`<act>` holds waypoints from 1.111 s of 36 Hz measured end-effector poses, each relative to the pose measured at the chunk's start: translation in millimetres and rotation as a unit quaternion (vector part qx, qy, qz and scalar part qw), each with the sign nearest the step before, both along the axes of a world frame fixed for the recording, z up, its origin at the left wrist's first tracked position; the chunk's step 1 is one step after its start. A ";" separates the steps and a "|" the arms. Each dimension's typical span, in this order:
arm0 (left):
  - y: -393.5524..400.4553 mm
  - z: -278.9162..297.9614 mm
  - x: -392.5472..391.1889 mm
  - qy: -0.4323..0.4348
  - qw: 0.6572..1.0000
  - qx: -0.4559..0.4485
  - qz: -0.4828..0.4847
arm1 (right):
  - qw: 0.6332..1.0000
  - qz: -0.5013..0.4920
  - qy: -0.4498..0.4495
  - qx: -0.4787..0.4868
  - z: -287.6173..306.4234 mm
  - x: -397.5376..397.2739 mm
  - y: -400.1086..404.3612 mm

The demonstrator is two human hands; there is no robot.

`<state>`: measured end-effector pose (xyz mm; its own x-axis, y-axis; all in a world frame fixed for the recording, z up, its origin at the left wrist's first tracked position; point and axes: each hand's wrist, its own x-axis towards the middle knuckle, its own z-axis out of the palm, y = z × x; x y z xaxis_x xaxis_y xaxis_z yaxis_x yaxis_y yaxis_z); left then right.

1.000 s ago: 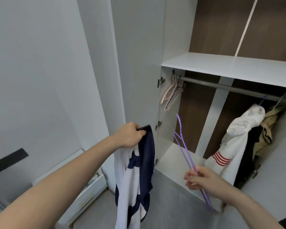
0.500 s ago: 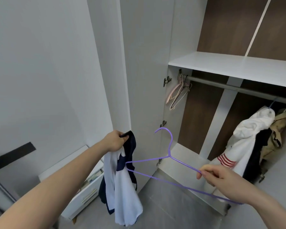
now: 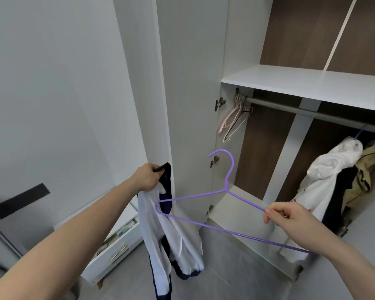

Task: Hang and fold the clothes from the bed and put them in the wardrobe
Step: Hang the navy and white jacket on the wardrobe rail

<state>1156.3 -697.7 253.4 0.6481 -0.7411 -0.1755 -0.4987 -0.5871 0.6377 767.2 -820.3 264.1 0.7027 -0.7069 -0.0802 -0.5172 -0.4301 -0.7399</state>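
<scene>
We find no readable txt, labels, brands or nos. anywhere — nothing legible on the clothes, hangers or wardrobe.

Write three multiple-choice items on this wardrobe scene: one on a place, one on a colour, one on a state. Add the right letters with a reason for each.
1. Where do the empty pink, cream and black hangers hang?
A. at the left end of the grey wardrobe rail
B. on the white shelf
C. on the door hinge

2. What colour is the thin wire hanger in the right hand?
A. green
B. purple
C. red

3. What is the state of the white drawer at lower left?
A. shut
B. taken out
C. pulled open

Answers:
1 A, their hooks sit on the rail beside the side wall.
2 B, its whole frame is purple.
3 C, its contents show from above.

The left hand grips the white and navy garment.
</scene>
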 end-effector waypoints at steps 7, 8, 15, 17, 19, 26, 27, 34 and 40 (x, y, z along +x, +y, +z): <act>-3.3 7.2 -18.3 0.004 0.999 -0.028 -0.022 | 0.999 -0.014 0.010 -0.042 -5.3 12.7 -0.2; -3.0 10.5 -19.7 -0.001 0.999 -0.035 -0.027 | 0.999 -0.024 0.006 -0.041 -8.3 11.4 -2.3; 7.7 46.5 -19.8 -0.020 0.997 -0.071 -0.039 | 0.994 -0.090 -0.060 -0.033 -20.1 -13.7 -20.2; 9.4 54.6 -19.6 -0.018 0.996 -0.086 -0.034 | 0.993 -0.094 -0.066 -0.036 -15.3 -14.9 -21.0; 9.5 59.6 -22.2 -0.008 0.994 -0.098 -0.037 | 0.994 -0.082 -0.063 -0.035 -12.2 -10.2 -17.7; 6.0 75.8 -67.5 0.011 0.982 -0.150 -0.115 | 0.996 -0.047 -0.048 -0.067 -40.4 28.9 4.1; 7.8 79.5 -73.8 0.011 0.979 -0.161 -0.124 | 0.995 -0.065 -0.064 -0.052 -47.6 32.7 3.8; 45.4 98.3 -116.8 0.002 0.937 -0.220 -0.272 | 0.957 -0.177 -0.227 0.036 -69.5 46.5 11.0; 73.0 99.8 -135.0 -0.147 0.893 -0.115 -0.409 | 0.926 -0.162 -0.338 0.042 -60.3 59.2 23.9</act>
